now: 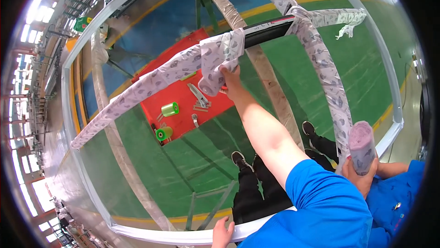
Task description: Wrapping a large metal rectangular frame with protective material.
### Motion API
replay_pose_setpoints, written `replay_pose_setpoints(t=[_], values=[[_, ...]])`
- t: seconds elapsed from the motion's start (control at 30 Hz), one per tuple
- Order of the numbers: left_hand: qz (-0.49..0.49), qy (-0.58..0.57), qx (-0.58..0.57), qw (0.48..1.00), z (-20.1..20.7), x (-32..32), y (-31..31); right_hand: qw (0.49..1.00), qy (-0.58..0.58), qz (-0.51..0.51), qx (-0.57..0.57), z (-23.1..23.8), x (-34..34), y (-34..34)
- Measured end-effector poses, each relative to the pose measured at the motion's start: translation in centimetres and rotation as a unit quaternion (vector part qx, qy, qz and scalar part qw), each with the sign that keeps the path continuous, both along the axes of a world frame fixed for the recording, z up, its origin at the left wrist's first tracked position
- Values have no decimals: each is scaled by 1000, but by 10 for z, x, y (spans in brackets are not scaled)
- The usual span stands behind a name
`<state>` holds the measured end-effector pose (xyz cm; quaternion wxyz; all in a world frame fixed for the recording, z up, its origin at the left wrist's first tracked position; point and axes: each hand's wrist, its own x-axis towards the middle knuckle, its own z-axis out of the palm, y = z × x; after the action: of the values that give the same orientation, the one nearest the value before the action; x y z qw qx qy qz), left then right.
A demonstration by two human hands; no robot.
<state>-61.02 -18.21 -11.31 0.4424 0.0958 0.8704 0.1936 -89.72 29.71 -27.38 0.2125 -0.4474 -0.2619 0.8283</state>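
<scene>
My right hand reaches far forward, its fingers closed round a roll of whitish printed wrapping film. The film runs from that roll up onto a long bar, whose left stretch is wound in it. A black stretch of the bar shows bare to the right of the roll. My left hand lies at the lower edge on the white frame, fingers apart, partly cut off by the picture's edge. At the right, a co-worker's hand holds another roll of film with a pinkish end.
Below the bar stands a red-topped table with green tape rolls, a utility knife and small metal pieces. Wrapped crossbars span the large frame. Feet stand on the green floor. Racks of long profiles line the far left.
</scene>
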Motion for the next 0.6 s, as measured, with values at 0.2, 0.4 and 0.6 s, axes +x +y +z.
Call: replay_pose_setpoints(t=[0.2,0.4,0.6], values=[[9,7,19,1000,-7,-1,-2,924,-281,184,183,-41,7,-14],[-31,10,6,999,-13,6,-7,934,-226,200,189,-53,2,-29],[-86,-42,-28,995,-11,2,-4,928,-216,191,236,-60,30,-60]])
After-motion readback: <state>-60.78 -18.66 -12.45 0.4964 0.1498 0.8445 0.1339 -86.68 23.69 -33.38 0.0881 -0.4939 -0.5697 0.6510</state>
